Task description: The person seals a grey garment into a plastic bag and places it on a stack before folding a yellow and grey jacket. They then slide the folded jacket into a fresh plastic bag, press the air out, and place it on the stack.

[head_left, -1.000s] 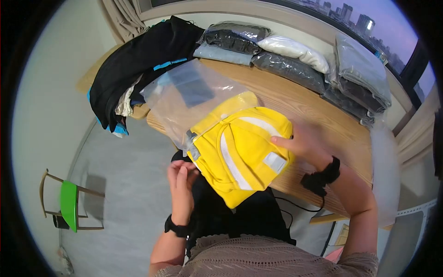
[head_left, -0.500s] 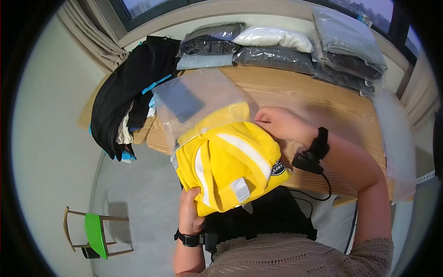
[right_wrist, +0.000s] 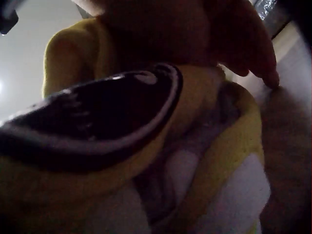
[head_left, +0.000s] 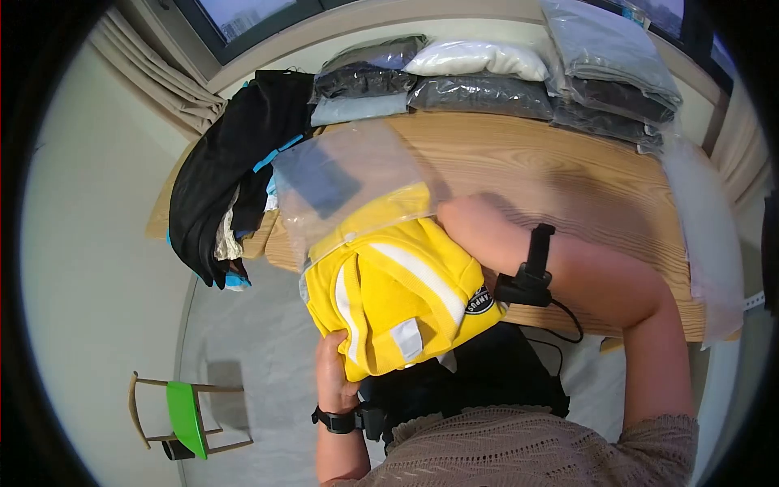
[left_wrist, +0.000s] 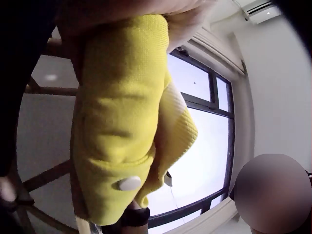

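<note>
A folded yellow garment (head_left: 381, 300) with white stripes, a white label and a round black patch lies over the table's near edge. Its far end is inside a clear plastic bag (head_left: 389, 158), which also has a dark blue patch on it. My left hand (head_left: 333, 369) grips the garment's near left corner, thumb on top; the left wrist view has the yellow roll (left_wrist: 122, 92) with a white button hanging below that hand. At the bag's mouth, on the right, my right hand (head_left: 466, 223) pinches the bag's edge, its fingertips mostly hidden in the head view.
Several bagged garments (head_left: 479, 97) are stacked along the table's back by the window. A black garment pile (head_left: 235, 154) hangs at the left. More clear plastic bags (head_left: 706, 235) drape over the right edge of the wooden table (head_left: 527, 154). A green chair (head_left: 188, 418) stands left.
My left hand has come up and taken hold of the garment's near corner. The right hand has gone from the garment's right side to the bag's mouth. The garment has turned slightly.
</note>
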{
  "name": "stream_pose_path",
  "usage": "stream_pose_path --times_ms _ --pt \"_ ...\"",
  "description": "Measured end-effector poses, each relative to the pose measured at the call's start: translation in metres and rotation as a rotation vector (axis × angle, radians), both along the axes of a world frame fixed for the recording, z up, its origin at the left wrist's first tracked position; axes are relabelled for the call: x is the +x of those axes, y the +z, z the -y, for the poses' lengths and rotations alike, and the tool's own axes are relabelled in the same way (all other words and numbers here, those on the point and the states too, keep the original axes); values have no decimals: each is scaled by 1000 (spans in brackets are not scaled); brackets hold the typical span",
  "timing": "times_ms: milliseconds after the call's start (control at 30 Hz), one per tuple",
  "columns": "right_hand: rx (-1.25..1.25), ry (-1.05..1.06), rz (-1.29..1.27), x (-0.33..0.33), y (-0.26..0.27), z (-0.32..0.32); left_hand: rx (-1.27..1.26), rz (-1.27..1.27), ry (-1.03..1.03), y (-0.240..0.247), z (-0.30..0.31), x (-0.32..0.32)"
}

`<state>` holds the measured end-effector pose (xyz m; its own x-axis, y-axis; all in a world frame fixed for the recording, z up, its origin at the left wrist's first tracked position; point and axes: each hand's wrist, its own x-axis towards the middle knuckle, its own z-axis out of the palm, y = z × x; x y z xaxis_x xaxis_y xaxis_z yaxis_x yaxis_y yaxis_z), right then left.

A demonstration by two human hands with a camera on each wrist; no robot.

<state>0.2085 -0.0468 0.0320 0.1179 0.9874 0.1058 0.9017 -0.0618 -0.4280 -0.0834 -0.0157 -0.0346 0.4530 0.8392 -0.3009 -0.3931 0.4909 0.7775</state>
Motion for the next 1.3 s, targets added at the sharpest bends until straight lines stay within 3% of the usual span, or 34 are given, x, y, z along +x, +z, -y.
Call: stream_pose_path --times_ms 200,300,467,533,600,667,733,800,867,933,1000,1033,1067,1167,1233,1300 --pt "78 108 26 0 4 25 -1 83 77 -10 1 8" --pt "89 137 -139 -3 15 36 60 81 130 9 12 23" --pt "113 43 11 14 2 46 118 64 151 12 6 36" --pt "50 23 -8 27 -3 46 77 51 -51 13 -2 32" --pt "-40 28 -30 31 9 55 89 57 -78 14 -3 32" --pt "40 -115 48 22 36 73 53 3 -91 12 -3 33" --pt "404 -38 229 -17 61 86 39 1 -92 19 3 38" --pt "344 224 100 -50 65 89 99 -47 -123 25 11 45" --pt "346 386 209 -77 54 94 152 -83 -124 30 26 51" --pt "220 408 338 -88 32 90 297 -122 -165 21 29 51" --pt "180 291 539 -94 17 84 582 -460 -242 12 7 39" --pt "138 304 571 -95 14 83 585 -585 -173 24 -3 37" --pt "137 316 575 -96 12 83 447 -412 -68 11 -17 37" --pt "136 302 679 -100 13 83 366 -398 -34 29 -45 45" --pt "142 301 611 -100 17 83 395 -417 -188 24 -61 53" --pt "110 323 571 -97 25 82 377 -401 -214 23 -69 58"
